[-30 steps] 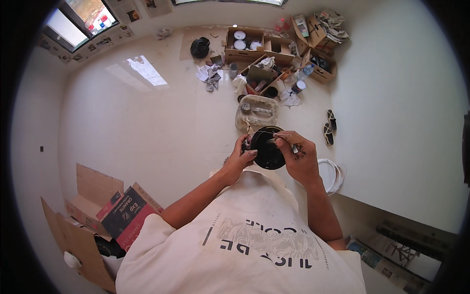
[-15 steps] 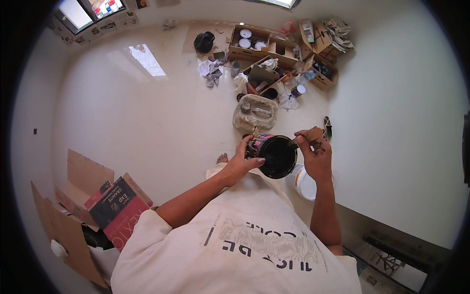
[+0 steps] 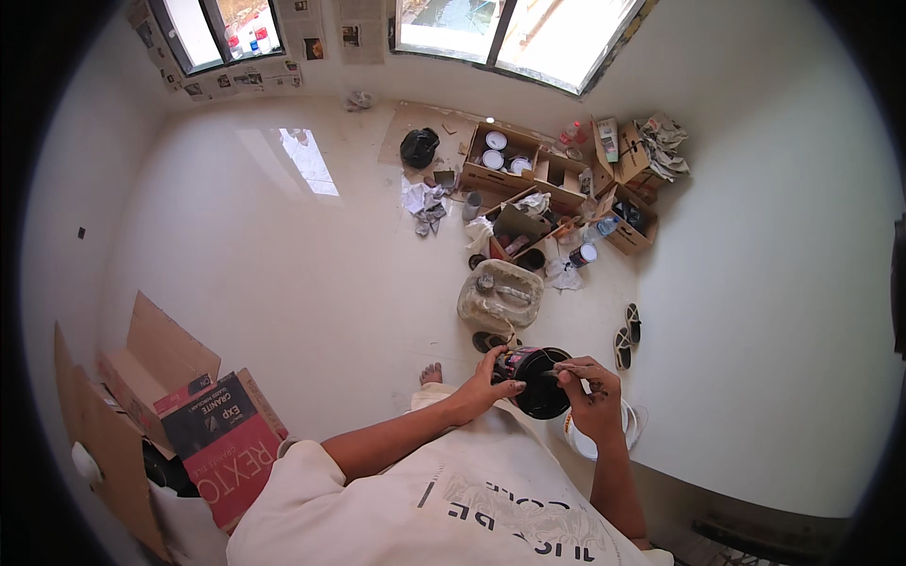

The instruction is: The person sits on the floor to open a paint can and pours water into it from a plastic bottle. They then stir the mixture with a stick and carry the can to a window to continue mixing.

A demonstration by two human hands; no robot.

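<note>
Both occupied — left hand [image 3: 481, 391] grasping can [image 3: 536, 391], right hand [image 3: 596, 389] pinching tool [image 3: 550, 374]; jerrycan [image 3: 500, 300] beyond, forearm [image 3: 615, 479] partly hiding bucket [image 3: 582, 437].

The can [image 3: 543, 404] is black inside, the bucket [image 3: 582, 444] white, the jerrycan [image 3: 500, 298] dirty beige.
</note>
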